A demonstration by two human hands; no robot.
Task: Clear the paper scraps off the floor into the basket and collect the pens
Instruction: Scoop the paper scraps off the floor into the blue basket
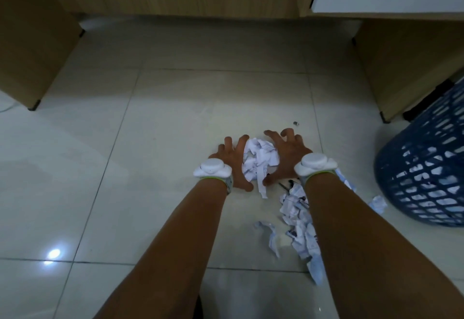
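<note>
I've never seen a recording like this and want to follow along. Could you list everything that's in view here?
Paper scrap bundle: one, white, on the floor between both hands.
Loose paper scraps: many, white, on the floor under the right forearm.
Basket: one, blue, right edge, paper already inside.
Dark thin object: one, by the right wrist, maybe a pen; cannot tell.
Floor: pale glossy tiles.
Wooden furniture: tan panels left, back and right.
Wrist devices: two, white.
Left hand: fingers spread against the bundle.
Right hand: likewise.
</note>
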